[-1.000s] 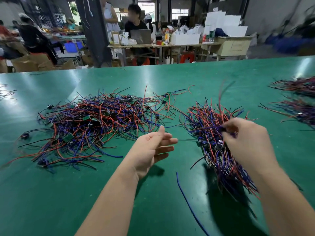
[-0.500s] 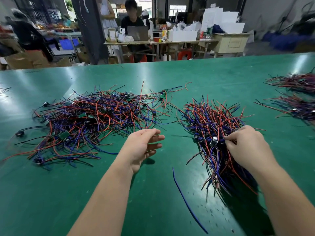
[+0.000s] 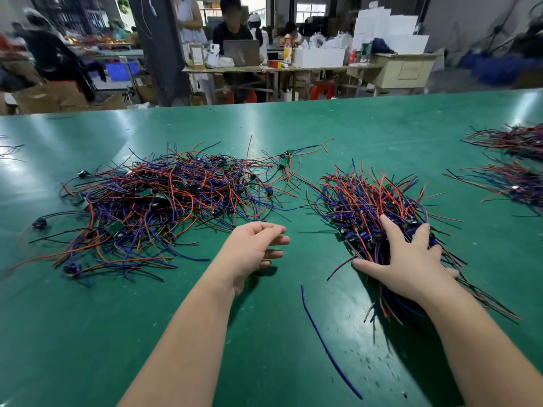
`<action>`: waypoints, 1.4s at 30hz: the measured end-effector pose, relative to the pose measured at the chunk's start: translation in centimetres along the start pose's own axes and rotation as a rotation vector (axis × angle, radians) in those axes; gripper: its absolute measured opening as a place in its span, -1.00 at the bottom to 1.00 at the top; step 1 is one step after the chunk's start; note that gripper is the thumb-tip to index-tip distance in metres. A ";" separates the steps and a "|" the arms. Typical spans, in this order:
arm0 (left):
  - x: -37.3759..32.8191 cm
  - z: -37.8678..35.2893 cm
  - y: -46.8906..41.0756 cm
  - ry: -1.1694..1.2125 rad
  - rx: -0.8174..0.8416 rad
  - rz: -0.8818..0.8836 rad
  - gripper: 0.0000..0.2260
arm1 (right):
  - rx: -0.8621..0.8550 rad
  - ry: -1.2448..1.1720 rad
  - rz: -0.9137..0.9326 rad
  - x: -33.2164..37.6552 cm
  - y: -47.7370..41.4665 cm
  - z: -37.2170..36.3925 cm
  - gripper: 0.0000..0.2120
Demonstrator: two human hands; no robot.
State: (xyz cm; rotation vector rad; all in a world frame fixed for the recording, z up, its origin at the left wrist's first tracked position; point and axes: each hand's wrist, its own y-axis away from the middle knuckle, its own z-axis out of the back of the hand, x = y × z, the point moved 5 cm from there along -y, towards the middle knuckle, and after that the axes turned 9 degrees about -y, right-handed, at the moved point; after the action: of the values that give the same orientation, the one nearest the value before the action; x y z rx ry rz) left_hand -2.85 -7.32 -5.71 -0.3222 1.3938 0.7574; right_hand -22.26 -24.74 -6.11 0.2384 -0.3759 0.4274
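A loose tangle of red, blue and black wires with small green boards point(image 3: 164, 201) sprawls on the left of the green table point(image 3: 88, 333). A tidier bundle of the same wires point(image 3: 367, 201) lies at the right. My right hand point(image 3: 408, 259) rests flat on that bundle with fingers spread, pressing it down. My left hand point(image 3: 254, 248) hovers above the table between the two heaps, palm turned inward, fingers loosely curled and holding nothing.
A single blue wire point(image 3: 326, 345) lies on the table between my forearms. Two more wire bundles point(image 3: 517, 163) sit at the far right edge. Beyond the table, people sit and stand at a cluttered desk point(image 3: 264, 69) with a laptop and boxes.
My right hand went from pinching a wire piece above the right bundle to lying flat on it with spread fingers. My left hand has stayed between the heaps, fingers curling a little.
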 end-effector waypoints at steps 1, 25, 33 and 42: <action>0.0 -0.1 0.0 -0.009 0.003 0.001 -0.90 | -0.001 -0.011 0.005 -0.1 -0.3 0.2 -0.05; -0.7 3.9 -0.3 -0.655 -0.374 -0.249 -0.93 | 0.422 0.191 0.575 8.2 10.0 -3.2 -0.82; 0.3 9.8 0.0 -0.573 -0.692 -0.034 -0.87 | -0.089 0.099 0.678 16.9 1.9 4.1 -0.84; 2.1 11.5 0.1 -0.927 -0.784 0.259 -0.59 | -0.265 -0.374 0.761 19.3 -2.7 6.5 -0.64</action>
State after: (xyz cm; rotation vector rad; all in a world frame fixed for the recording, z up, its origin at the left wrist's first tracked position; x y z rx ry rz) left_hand 5.83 0.45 -5.67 -0.3248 0.2203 1.4289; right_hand -6.74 -22.18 7.17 -0.1005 -0.8905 1.0772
